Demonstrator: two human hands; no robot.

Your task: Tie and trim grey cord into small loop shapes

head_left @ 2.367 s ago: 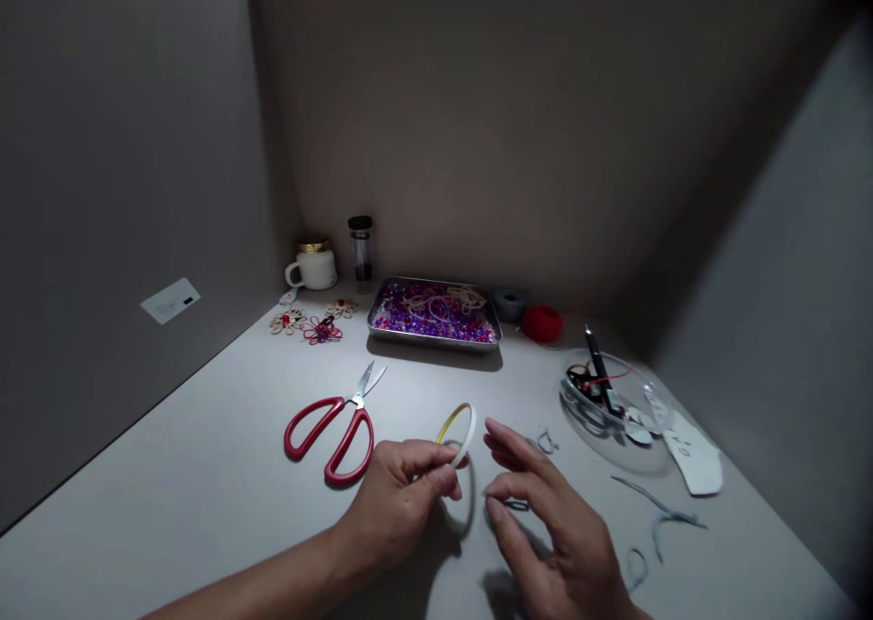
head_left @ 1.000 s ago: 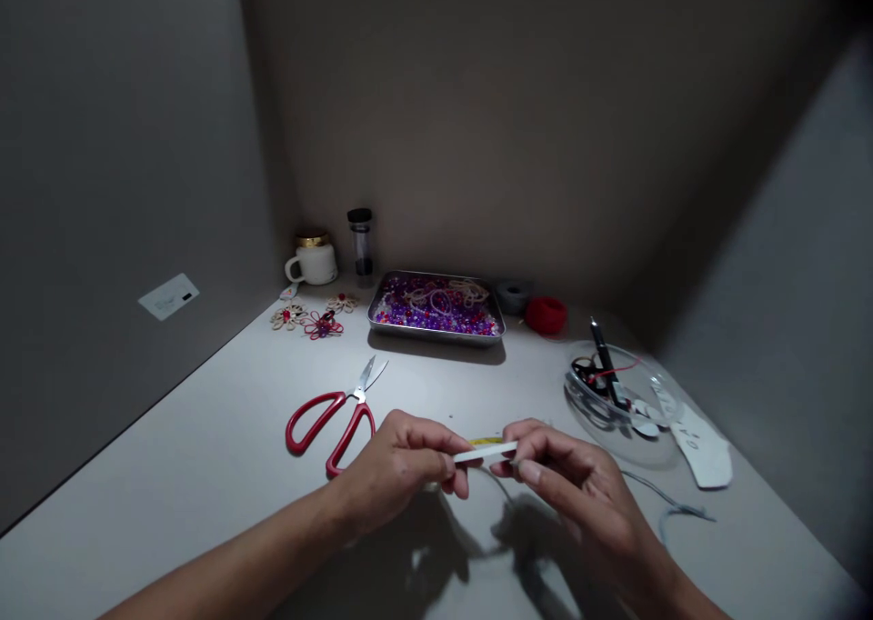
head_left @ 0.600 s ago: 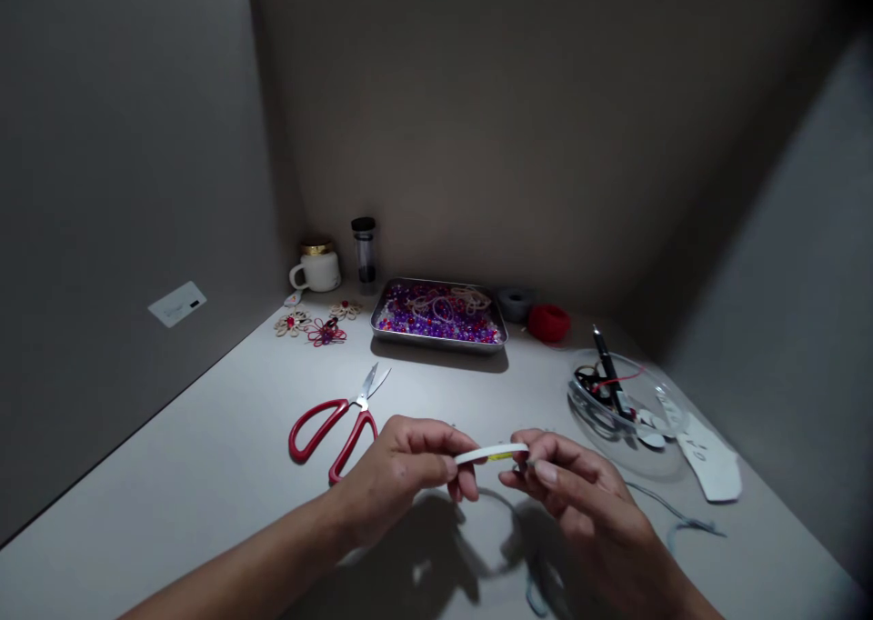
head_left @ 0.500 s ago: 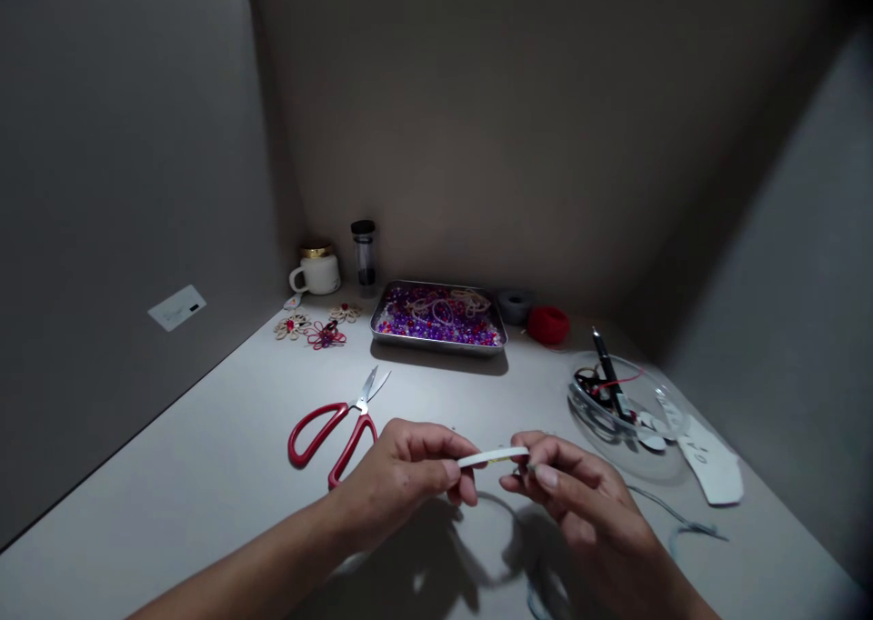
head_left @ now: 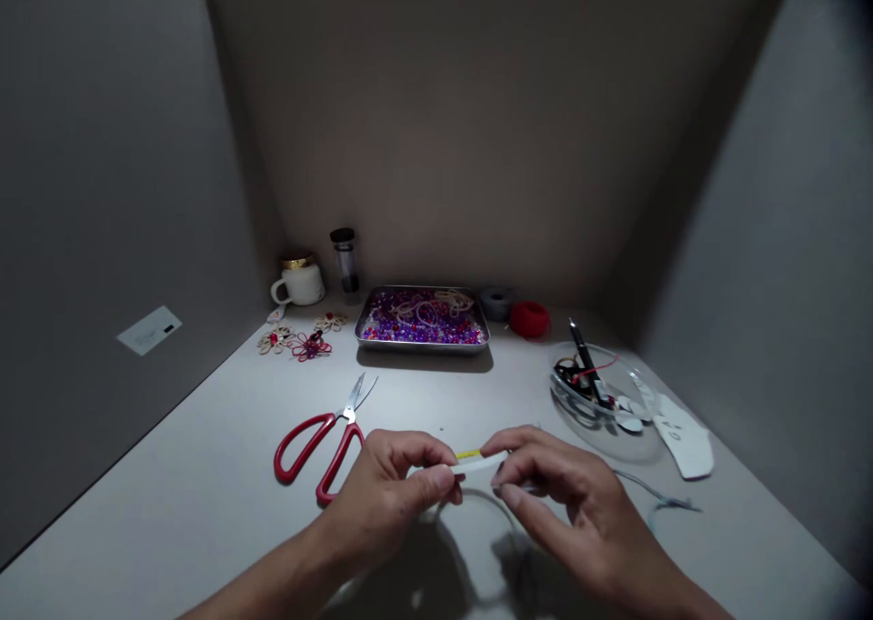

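Between my hands is a narrow white band (head_left: 479, 465) with a yellow strip along its far edge. My left hand (head_left: 402, 475) pinches its left end between thumb and fingers. At its right end, my right hand (head_left: 563, 488) is closed, thumb against the fingertips; its index finger touches the band. A thin grey-blue cord (head_left: 658, 493) trails over the table from behind my right hand. Below the band a pale curved line shows, and I cannot tell whether it is cord or part of the band. Red-handled scissors (head_left: 334, 443) lie partly opened left of my left hand.
A metal tray (head_left: 423, 345) of purple and red beads stands at the back, beside grey yarn (head_left: 496, 304) and red yarn (head_left: 530, 319). Left are a mug (head_left: 301, 285), a bottle (head_left: 346, 265) and cord flowers (head_left: 311, 345). Right are a clear bowl (head_left: 634, 375) with a pen and a white cutout (head_left: 686, 443).
The view has shifted, so the table things sit farther left. The white band has turned, and more of its yellow strip shows. My right fingers have shifted along its right end.
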